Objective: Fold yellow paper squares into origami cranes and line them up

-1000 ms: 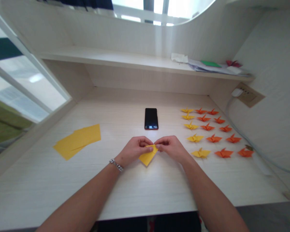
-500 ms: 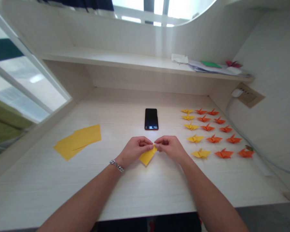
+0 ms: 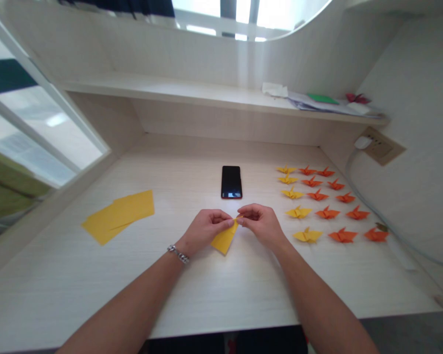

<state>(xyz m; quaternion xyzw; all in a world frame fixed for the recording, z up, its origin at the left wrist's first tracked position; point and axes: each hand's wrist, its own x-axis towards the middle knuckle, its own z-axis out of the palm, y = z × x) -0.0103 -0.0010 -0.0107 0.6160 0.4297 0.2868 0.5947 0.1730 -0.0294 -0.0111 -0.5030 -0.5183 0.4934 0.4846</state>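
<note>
Low over the desk in front of me is a partly folded piece of yellow origami paper (image 3: 224, 239), its point facing down toward me. My left hand (image 3: 209, 227) pinches it along the upper left edge, fingers closed and a chain bracelet on the wrist. At the top corner, my right hand (image 3: 260, 223) grips the paper between thumb and forefinger. The fingers hide the upper folds. To the right stand rows of folded paper cranes, yellow ones (image 3: 298, 212) in one column and orange ones (image 3: 327, 212) in two.
A black phone (image 3: 231, 182) lies just beyond my hands. Yellow paper sheets (image 3: 120, 215) overlap at the left. A shelf (image 3: 192, 93) with papers (image 3: 306, 102) spans the back. At the right, a cable (image 3: 387, 221) runs from a wall socket (image 3: 381, 145).
My right hand has shifted slightly up and right, its fingers lifting at the top corner of the yellow paper. The paper's lower part now looks narrower. The left hand has barely moved.
</note>
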